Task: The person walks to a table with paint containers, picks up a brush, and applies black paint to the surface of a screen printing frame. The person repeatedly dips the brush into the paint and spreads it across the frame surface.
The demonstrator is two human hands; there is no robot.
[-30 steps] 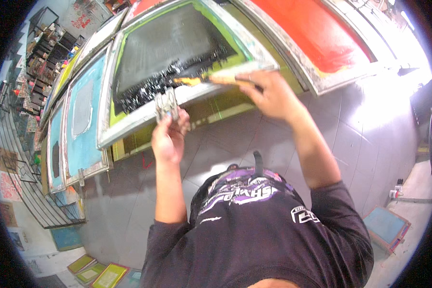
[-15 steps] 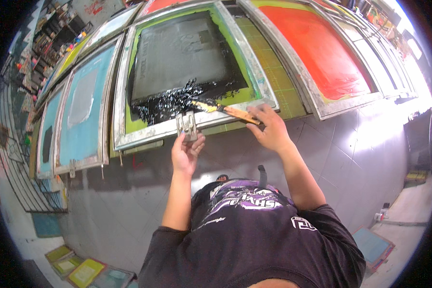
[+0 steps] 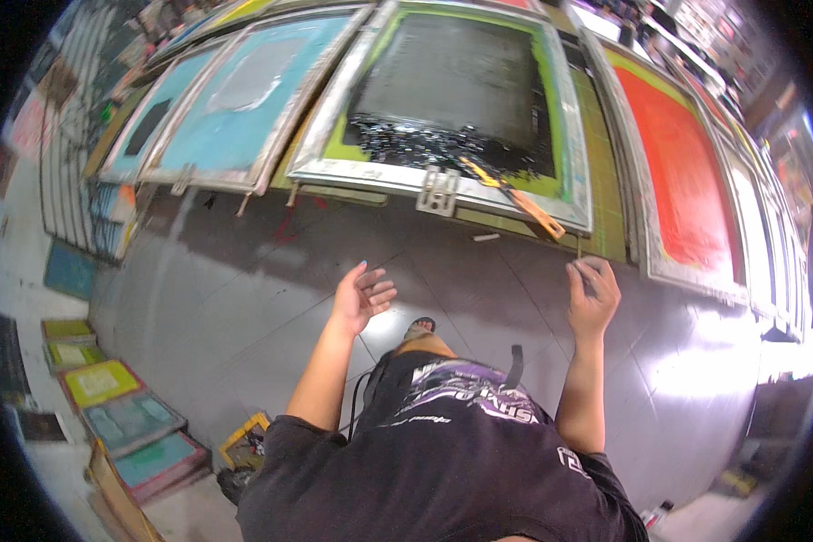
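A silk-screen frame [image 3: 361, 172] with black ink on its mesh stands before me. Across its near right edge lies a wooden-handled spatula [image 3: 519, 200], its yellowish blade in the black ink [image 3: 415, 137]. A metal hinge clip [image 3: 437, 191] sits on the near edge. My left hand [image 3: 363, 296] is open and empty above the floor, fingers spread and curved. My right hand [image 3: 594, 294] is below the frame's near right corner, fingers loosely bent, thumb apart, with nothing visible in it. Its fingertips are close to a thin peg under the frame; contact cannot be made out.
A red-inked screen [image 3: 686, 172] stands to the right, a light-blue screen [image 3: 271, 99] to the left. Stacked screens [image 3: 135, 415] lie at lower left beside a yellow-framed item [image 3: 244, 441]. Grey tiled floor [image 3: 461, 271] lies between me and the row.
My left hand has come away from the metal clip, and my right hand from the spatula handle. Both are lower and farther from the frame. The view has shifted and I stand farther back.
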